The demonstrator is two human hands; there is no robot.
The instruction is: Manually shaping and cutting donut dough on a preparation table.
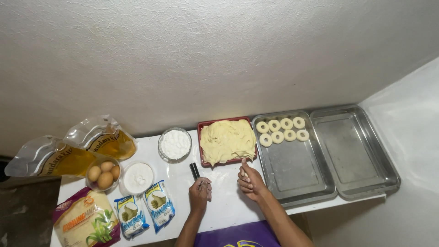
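White desk (219, 201) against a rough white wall, seen from above.

Lower centre of the frame: right hand (250, 182) curled loosely shut around a small pale bit of dough (244, 174), fingertips pointing up-frame, just touching the near edge of the red tray (204, 124). Inside that tray, a flat yellow dough sheet (227, 140), directly above the right hand and nearer to it than to the left. Long axis of the sheet across the frame, left to right.

Left hand (200, 192) just left of the right, apart from it, closed on the lower end of a thin black tool (195, 171); tool's long axis up-frame, tilted slightly left, tip just short of the red tray's lower left corner.

Right of the red tray: steel tray (297, 176) holding eight dough rings (282, 129) in two rows along its far end, rest bare. Further right, touching it, a second steel tray (361, 155).

Left of the red tray: glass bowl (174, 144) of white powder. Lower left from it, a white tub (138, 178) of white powder, then a bowl of eggs (104, 174). Upper left: two oil pouches (75, 148), lying tilted. Lower left edge of the frame: purple-and-yellow bag (86, 220), two small blue sachets (144, 211) beside it. Bottom centre: purple cloth (238, 237) under the forearms.
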